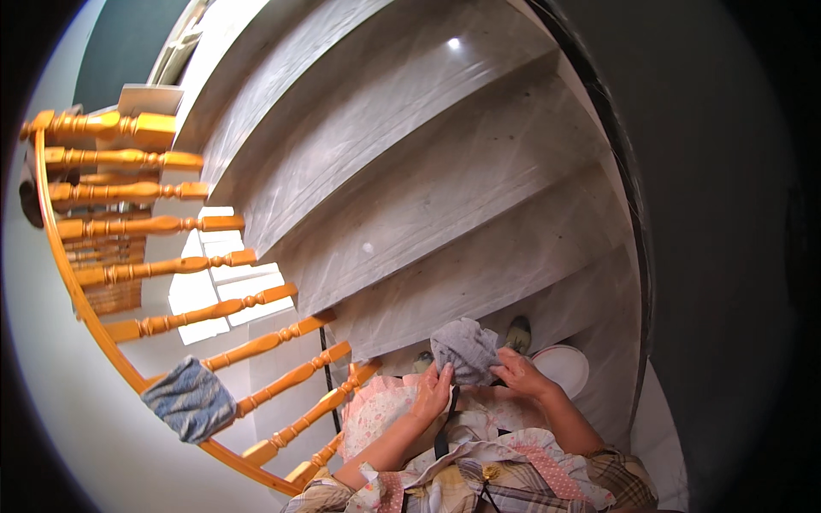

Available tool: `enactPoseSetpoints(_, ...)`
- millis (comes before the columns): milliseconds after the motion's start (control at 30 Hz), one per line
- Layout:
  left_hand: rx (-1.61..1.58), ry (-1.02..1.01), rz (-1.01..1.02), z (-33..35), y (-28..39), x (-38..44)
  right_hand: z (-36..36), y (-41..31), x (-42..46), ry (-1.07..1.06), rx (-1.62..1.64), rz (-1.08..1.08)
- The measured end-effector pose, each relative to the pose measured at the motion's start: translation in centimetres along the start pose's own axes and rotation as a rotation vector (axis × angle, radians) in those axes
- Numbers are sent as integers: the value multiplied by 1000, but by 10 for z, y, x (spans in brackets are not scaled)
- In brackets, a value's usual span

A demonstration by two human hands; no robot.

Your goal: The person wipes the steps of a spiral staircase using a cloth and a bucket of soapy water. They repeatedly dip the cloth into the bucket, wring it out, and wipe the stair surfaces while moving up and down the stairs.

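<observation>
Between my two hands, in front of my apron, is a bunched grey cloth point(465, 351). My left hand point(435, 392) grips its lower left side, thumb on top. On its right edge, the fingers of my right hand point(518, 373) hold it. A blue and grey striped cloth point(190, 401) hangs over the wooden handrail point(115, 351) at the lower left. Just right of my right hand a round white bucket or basin point(562, 370) stands on a stair, partly hidden by my forearm.
Curving grey stone stairs point(410, 199) spread out before me. Turned wooden balusters point(160, 224) line their left side. A dark wall point(712, 224) with a black skirting strip borders the right. My shoes point(518, 335) show beyond the cloth. Bright window light falls beside the balusters.
</observation>
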State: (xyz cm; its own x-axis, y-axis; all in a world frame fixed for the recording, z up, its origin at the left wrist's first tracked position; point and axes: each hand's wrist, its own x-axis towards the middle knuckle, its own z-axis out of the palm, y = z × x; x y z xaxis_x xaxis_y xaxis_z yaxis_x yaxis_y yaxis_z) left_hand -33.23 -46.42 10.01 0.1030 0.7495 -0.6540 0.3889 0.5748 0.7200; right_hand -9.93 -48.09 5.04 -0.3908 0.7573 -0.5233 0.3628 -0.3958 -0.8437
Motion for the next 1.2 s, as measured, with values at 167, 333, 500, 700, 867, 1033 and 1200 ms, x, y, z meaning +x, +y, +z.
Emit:
enactPoseSetpoints(167, 41, 186, 6, -16, -45, -5, -13, 7, 12, 276, 31, 148)
enactPoseSetpoints(333, 149, 219, 94, -42, -37, 16, -37, 28, 44, 585, -79, 147)
enactPoseSetpoints(500, 19, 142, 155, -51, -74, 37, -49, -4, 103, 687, -413, 257)
enactPoseSetpoints(700, -192, 239, 182, -95, -84, 59, -16, -115, 221, 720, -584, -78)
enactPoseSetpoints(867, -560, 357, 68, -137, -122, 87, 78, -177, 332, 187, 251, -215)
enactPoseSetpoints(1033, -792, 523, -2, -197, -166, 124, 177, -222, 447, -165, 22, -467)
enactPoseSetpoints(1200, -1542, 603, -61, -258, -174, 157, 286, -250, 532, -414, 394, -219)
